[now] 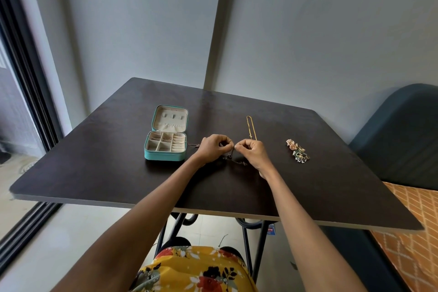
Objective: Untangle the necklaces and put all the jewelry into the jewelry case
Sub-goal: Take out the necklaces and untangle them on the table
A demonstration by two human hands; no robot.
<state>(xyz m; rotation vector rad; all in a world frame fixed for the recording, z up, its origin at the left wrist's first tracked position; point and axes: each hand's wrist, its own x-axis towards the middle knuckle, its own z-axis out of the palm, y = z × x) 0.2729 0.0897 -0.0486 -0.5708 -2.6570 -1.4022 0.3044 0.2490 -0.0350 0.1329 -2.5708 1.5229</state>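
Note:
On the dark table (94, 173) my left hand (213, 147) and my right hand (252, 153) meet at their fingertips, both pinching a thin dark necklace chain (231, 157) whose slack and small pendant hang and trail on the tabletop below them. One strand runs left from my left hand towards the open teal jewelry case (166, 136), which has beige compartments and a chain in its back slots. A gold necklace (251, 127) lies straight just behind my right hand. A small heap of earrings and other jewelry (298, 153) sits to the right.
A blue upholstered seat (403, 130) stands at the table's right, with an orange patterned mat (414, 232) below it. A dark sliding door frame (26, 92) runs along the left. Grey walls close the back behind the table.

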